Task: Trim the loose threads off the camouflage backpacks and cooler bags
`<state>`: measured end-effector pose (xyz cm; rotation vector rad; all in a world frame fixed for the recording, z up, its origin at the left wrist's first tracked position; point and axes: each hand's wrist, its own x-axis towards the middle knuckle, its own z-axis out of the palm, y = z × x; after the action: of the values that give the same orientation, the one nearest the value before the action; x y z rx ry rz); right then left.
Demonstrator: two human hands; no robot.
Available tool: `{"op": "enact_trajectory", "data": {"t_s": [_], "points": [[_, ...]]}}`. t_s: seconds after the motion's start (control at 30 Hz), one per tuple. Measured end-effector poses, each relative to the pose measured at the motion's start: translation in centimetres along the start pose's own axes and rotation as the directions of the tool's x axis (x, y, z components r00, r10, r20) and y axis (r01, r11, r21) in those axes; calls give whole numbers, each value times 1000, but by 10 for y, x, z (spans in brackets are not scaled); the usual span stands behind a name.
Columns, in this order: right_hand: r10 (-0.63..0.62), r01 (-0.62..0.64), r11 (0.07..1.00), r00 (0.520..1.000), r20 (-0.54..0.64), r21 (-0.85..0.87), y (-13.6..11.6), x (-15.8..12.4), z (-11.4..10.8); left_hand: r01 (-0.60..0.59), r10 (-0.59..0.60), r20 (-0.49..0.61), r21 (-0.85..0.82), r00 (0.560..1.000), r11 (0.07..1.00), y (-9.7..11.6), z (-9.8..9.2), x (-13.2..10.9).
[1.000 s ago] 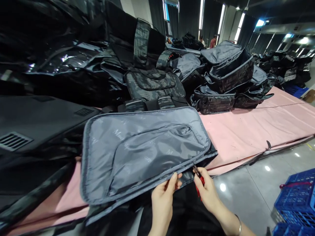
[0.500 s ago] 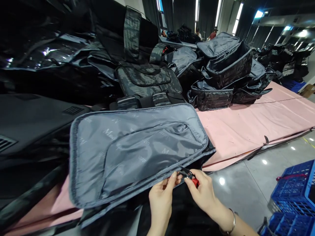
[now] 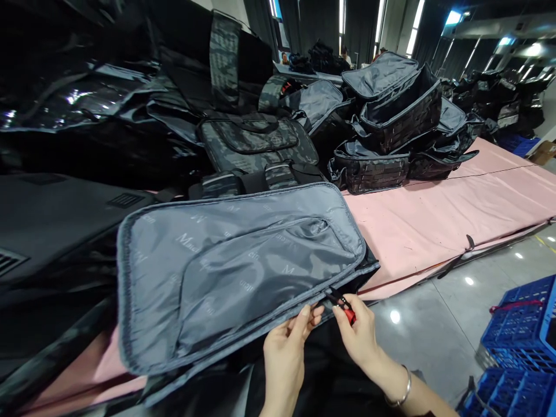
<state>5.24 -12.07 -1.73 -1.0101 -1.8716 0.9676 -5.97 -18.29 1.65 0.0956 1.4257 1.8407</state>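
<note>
An open bag lies in front of me with its grey printed lining panel (image 3: 234,266) facing up on the pink table cover (image 3: 434,226). My left hand (image 3: 286,347) pinches the near edge of that panel between thumb and fingers. Just right of it, my right hand (image 3: 358,333) is closed on small red-handled thread snips (image 3: 343,306). The dark tip of the snips points at the panel's edge seam. A bracelet sits on my right wrist.
Heaps of dark camouflage bags (image 3: 260,145) and shiny black material fill the left and back. More open bags (image 3: 391,133) are stacked at the right rear. Blue plastic crates (image 3: 521,336) stand on the grey floor at the right. People are far off at the back.
Both hands stayed at the panel's near edge. The snips in my right hand swung toward the left hand, then back up to the seam. The view drifted slightly.
</note>
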Motion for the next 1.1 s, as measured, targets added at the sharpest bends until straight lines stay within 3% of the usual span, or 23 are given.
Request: {"op": "enact_trajectory", "data": {"t_s": [0.27, 0.63, 0.83, 1.1], "points": [[152, -172, 957, 983, 103, 233, 4, -4, 13, 51, -48, 28, -91, 998, 995, -1, 1, 1], [-52, 52, 999, 998, -38, -4, 15, -11, 21, 25, -23, 27, -73, 999, 997, -3, 1, 3], [-204, 194, 965, 978, -39, -177, 20, -9, 21, 23, -22, 15, -69, 1000, 997, -3, 1, 4], [-118, 129, 986, 987, 107, -109, 13, -2, 4, 30, -30, 15, -47, 999, 998, -1, 1, 3]]}}
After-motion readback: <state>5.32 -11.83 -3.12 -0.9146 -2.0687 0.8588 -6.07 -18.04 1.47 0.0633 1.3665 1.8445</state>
